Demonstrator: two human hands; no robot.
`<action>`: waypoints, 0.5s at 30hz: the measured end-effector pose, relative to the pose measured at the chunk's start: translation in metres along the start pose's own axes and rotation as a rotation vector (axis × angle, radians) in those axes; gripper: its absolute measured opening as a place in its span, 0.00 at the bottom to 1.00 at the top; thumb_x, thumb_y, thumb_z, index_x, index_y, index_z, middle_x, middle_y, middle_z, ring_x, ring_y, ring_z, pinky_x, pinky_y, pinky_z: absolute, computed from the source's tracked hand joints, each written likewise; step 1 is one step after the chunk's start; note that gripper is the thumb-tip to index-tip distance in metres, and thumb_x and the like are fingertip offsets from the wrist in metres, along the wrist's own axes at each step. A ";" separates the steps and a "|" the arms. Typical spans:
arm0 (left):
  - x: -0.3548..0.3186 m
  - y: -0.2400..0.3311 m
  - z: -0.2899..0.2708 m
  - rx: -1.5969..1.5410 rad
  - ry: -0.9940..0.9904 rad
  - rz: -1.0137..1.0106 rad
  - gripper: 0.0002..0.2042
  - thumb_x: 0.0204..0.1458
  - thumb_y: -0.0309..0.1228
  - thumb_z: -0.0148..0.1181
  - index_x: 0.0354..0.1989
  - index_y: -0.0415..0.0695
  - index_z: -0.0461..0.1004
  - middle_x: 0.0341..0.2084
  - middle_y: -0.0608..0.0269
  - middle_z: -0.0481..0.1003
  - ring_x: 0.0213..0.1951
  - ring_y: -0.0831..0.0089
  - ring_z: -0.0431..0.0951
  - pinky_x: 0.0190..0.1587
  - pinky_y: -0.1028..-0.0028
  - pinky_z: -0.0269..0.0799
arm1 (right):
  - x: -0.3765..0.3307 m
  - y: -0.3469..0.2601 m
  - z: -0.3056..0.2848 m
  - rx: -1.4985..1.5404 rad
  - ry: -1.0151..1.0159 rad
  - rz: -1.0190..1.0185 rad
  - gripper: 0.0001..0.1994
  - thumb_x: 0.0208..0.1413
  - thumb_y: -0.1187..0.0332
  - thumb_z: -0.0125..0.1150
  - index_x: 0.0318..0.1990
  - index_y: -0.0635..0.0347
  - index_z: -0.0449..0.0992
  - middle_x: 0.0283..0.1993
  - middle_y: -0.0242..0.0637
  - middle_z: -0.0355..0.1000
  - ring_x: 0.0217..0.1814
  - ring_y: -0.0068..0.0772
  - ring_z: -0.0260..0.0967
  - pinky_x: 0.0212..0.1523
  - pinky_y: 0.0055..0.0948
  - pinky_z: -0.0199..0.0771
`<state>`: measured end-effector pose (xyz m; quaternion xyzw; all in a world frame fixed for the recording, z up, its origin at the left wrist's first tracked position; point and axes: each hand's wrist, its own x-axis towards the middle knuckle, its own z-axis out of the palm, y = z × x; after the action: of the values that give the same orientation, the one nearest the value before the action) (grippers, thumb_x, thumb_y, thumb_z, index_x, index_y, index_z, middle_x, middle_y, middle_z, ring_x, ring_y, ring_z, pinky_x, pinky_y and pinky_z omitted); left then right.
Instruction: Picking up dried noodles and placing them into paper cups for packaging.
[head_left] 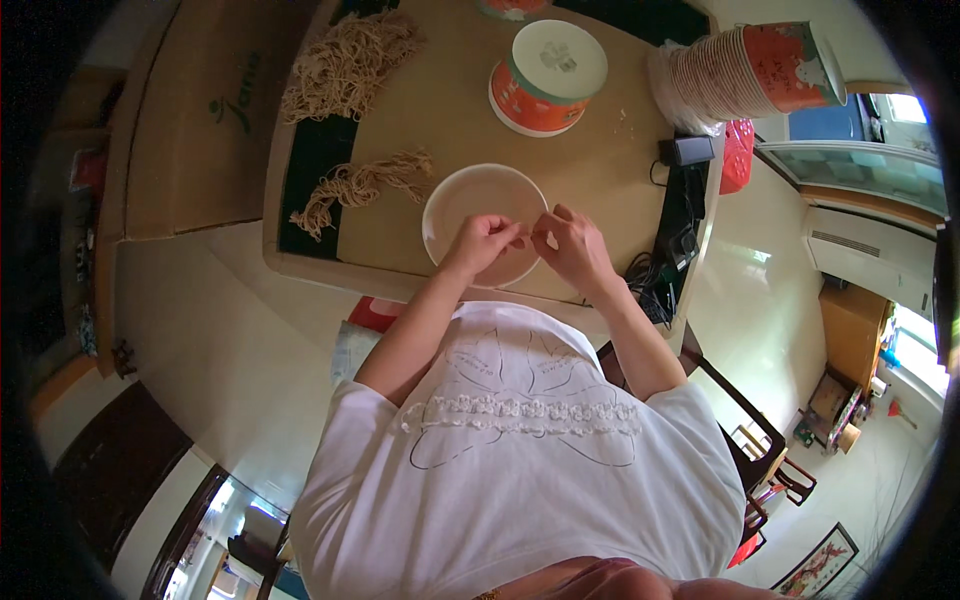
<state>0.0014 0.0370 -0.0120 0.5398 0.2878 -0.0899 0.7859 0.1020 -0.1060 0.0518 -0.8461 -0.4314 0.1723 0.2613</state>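
Observation:
Both of my hands meet above a white round bowl (478, 190) on the table in front of me. My left hand (484, 244) is pinched over the bowl's near part. Close beside it, my right hand (572, 246) is pinched too, at the bowl's right rim. What the fingertips hold, if anything, is too small to make out. Left of the bowl lies a thin bundle of beige cords (362, 186). Farther back at the left is a bigger tangled heap of the same cords (352, 66).
Behind the bowl an orange paper tub (540, 108) stands upside down, its pale base up. A long nested stack of such tubs (745, 75) lies at the back right. A black adapter (686, 151) and cables (650, 285) line the right edge. A large cardboard box (200, 120) stands left.

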 end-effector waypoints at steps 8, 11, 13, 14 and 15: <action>0.000 0.003 0.002 0.144 0.049 0.013 0.08 0.54 0.33 0.57 0.29 0.43 0.76 0.20 0.71 0.75 0.17 0.89 0.64 0.17 0.85 0.57 | -0.001 0.002 0.002 -0.001 0.004 -0.027 0.02 0.46 0.69 0.58 0.26 0.56 0.73 0.27 0.40 0.67 0.33 0.43 0.68 0.35 0.39 0.67; 0.001 0.007 0.003 0.140 0.087 0.042 0.08 0.54 0.34 0.57 0.28 0.42 0.76 0.19 0.72 0.74 0.17 0.89 0.63 0.17 0.85 0.56 | -0.001 0.003 0.001 0.005 -0.004 -0.034 0.03 0.46 0.69 0.58 0.26 0.56 0.74 0.26 0.40 0.67 0.32 0.44 0.67 0.35 0.39 0.67; 0.001 0.009 0.003 0.121 0.098 -0.070 0.08 0.52 0.30 0.58 0.27 0.38 0.76 0.19 0.67 0.76 0.23 0.83 0.72 0.26 0.81 0.66 | -0.001 0.002 0.001 0.014 -0.001 -0.026 0.03 0.46 0.69 0.58 0.25 0.56 0.74 0.26 0.40 0.67 0.32 0.44 0.67 0.35 0.40 0.67; 0.001 0.008 0.003 0.119 0.104 -0.066 0.08 0.52 0.30 0.58 0.27 0.38 0.76 0.19 0.67 0.76 0.23 0.83 0.72 0.26 0.81 0.66 | -0.001 0.002 0.002 0.027 0.013 -0.021 0.03 0.46 0.69 0.58 0.25 0.56 0.74 0.26 0.40 0.66 0.32 0.44 0.67 0.35 0.39 0.67; 0.002 0.003 0.003 0.103 0.113 -0.013 0.08 0.52 0.30 0.58 0.27 0.38 0.76 0.19 0.66 0.76 0.23 0.82 0.73 0.27 0.80 0.67 | 0.000 0.002 0.003 0.040 0.026 -0.016 0.04 0.46 0.69 0.58 0.25 0.57 0.74 0.26 0.41 0.66 0.32 0.44 0.67 0.34 0.39 0.67</action>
<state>0.0054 0.0359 -0.0099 0.5819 0.3302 -0.0790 0.7390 0.1015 -0.1064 0.0485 -0.8394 -0.4310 0.1679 0.2853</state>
